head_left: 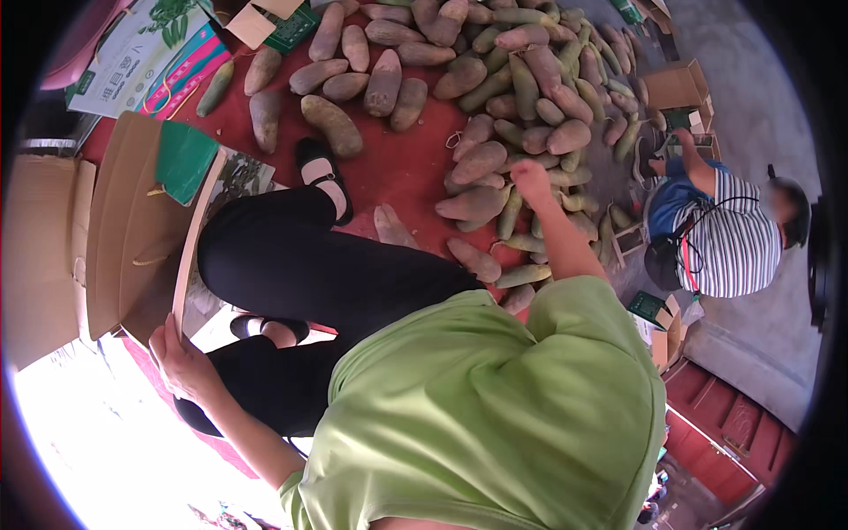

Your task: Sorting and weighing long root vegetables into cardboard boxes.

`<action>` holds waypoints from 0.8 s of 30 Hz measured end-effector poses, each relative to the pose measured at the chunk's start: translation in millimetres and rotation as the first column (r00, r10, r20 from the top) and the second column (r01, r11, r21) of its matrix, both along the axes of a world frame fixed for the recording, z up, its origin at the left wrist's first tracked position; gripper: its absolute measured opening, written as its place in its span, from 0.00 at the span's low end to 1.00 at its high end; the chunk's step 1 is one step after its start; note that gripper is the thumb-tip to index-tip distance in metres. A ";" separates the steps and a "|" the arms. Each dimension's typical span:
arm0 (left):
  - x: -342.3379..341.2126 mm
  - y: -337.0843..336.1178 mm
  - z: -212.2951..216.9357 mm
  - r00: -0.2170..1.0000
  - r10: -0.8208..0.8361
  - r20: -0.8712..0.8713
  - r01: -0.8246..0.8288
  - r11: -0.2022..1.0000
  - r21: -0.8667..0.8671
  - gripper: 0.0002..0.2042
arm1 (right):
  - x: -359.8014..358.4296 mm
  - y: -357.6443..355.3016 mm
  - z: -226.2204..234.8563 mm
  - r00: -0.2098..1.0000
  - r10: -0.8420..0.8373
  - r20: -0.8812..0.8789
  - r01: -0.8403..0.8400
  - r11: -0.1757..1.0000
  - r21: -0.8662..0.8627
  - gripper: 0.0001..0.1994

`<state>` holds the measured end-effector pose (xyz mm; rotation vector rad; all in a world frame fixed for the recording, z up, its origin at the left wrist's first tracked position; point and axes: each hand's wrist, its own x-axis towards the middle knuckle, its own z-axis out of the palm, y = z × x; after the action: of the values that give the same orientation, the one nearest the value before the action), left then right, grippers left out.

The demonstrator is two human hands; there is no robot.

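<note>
My left hand [183, 360] is closed on the near edge of an open cardboard box [132, 265], which stands tilted at my left with its brown inner wall showing. My right hand [533, 183] reaches out over a big heap of long gourds [478, 164], some dusty brownish-pink and some green. Its fingers look curled in, close above the gourds; what they hold, if anything, is hidden. Just left of that hand lies a large brownish gourd [469, 204]. A paler gourd [394, 227] rests on the red floor covering by my leg.
Several gourds [331, 125] lie loose on the red floor covering [397, 168] ahead of my foot. A printed white carton [132, 66] stands at the far left. On the right, a person in a striped shirt [729, 234] sits near open cartons [676, 87].
</note>
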<state>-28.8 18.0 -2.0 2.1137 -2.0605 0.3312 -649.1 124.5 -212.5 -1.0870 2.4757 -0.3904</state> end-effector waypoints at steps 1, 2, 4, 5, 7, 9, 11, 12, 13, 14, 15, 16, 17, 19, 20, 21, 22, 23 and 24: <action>-1.3 -0.2 0.5 1.000 -0.007 0.006 0.007 1.000 -0.001 0.12 | 4.1 11.2 -5.7 1.000 -0.007 0.006 0.007 1.000 -0.001 0.07; -1.5 -0.4 -0.5 0.999 -0.033 0.024 0.033 0.999 -0.015 0.12 | 8.9 19.3 -12.2 0.999 -0.025 -0.040 0.028 0.997 0.076 0.09; 4.1 0.8 -3.8 0.997 -0.055 0.051 0.057 0.998 -0.032 0.12 | 26.8 20.3 -10.7 0.996 -0.036 -0.078 0.048 0.988 0.149 0.12; 9.9 1.5 -7.5 0.996 -0.075 0.046 0.077 0.996 -0.039 0.13 | 37.7 14.1 -3.1 0.982 0.081 -0.172 -0.051 0.983 0.174 0.16; 11.7 0.9 -10.5 0.995 -0.083 0.049 0.085 0.995 -0.052 0.13 | 50.0 -8.8 9.9 0.944 0.207 -0.256 -0.158 0.967 0.199 0.21; 9.0 -0.3 -11.1 0.998 -0.070 0.003 0.070 0.997 -0.030 0.14 | 57.8 -32.8 12.7 0.804 0.514 -0.298 -0.384 0.832 0.400 0.27; 10.2 3.2 -4.9 0.998 -0.064 0.028 0.064 0.998 -0.002 0.16 | 64.7 -50.3 3.2 0.688 0.644 -0.336 -0.531 0.761 0.373 0.27; 6.6 3.5 -1.2 0.999 -0.043 0.010 0.043 0.999 0.007 0.17 | 69.0 -60.8 -4.2 0.556 0.738 -0.382 -0.640 0.674 0.369 0.26; 1.7 3.0 1.3 1.000 -0.023 -0.011 0.023 1.000 0.015 0.17 | 67.2 -63.0 -16.1 0.513 0.787 -0.343 -0.678 0.617 0.400 0.25; -1.8 0.4 1.5 0.999 -0.014 0.037 0.013 0.999 0.041 0.17 | 60.4 -61.7 -26.9 0.467 0.829 -0.307 -0.708 0.559 0.431 0.25; -3.2 0.3 3.4 0.996 0.001 0.088 -0.007 0.998 0.068 0.17 | 59.2 -63.9 -30.1 0.450 0.850 -0.273 -0.694 0.526 0.493 0.23; -9.3 -0.8 4.9 0.996 0.032 0.085 -0.038 0.997 0.064 0.17 | 58.6 -62.8 -31.3 0.440 0.864 -0.243 -0.665 0.496 0.558 0.21; -12.8 -0.2 7.2 0.994 0.068 0.082 -0.073 0.996 0.058 0.17 | 63.4 -67.0 -30.2 0.431 0.876 -0.217 -0.648 0.468 0.601 0.19; -11.7 0.8 6.9 0.997 0.040 0.070 -0.043 0.998 0.035 0.17 | 65.1 -71.8 -28.6 0.430 0.880 -0.200 -0.630 0.451 0.632 0.18; -11.2 1.7 9.4 0.997 0.031 0.067 -0.034 0.999 0.039 0.17 | 66.8 -72.8 -27.9 0.436 0.878 -0.199 -0.639 0.457 0.619 0.18; -9.7 1.3 10.5 0.998 0.018 0.063 -0.021 0.999 0.041 0.17 | 71.8 -78.5 -19.4 0.408 0.890 -0.204 -0.657 0.441 0.611 0.18; -8.3 1.4 9.6 0.996 0.007 0.084 -0.009 1.000 0.019 0.16 | 75.9 -83.7 -3.5 0.514 0.831 -0.211 -0.619 0.531 0.579 0.22; -3.8 2.4 6.6 0.996 -0.007 0.085 0.008 1.000 -0.016 0.15 | 79.9 -89.5 4.7 0.614 0.760 -0.212 -0.571 0.614 0.545 0.25; -3.2 0.2 7.2 0.997 -0.014 0.079 0.017 0.999 -0.029 0.15 | 73.9 -91.4 6.7 0.604 0.766 -0.219 -0.575 0.610 0.545 0.25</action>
<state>-32.0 18.3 5.2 2.0984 -2.0996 0.4472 -575.2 33.1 -205.8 -1.9542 2.0373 0.6851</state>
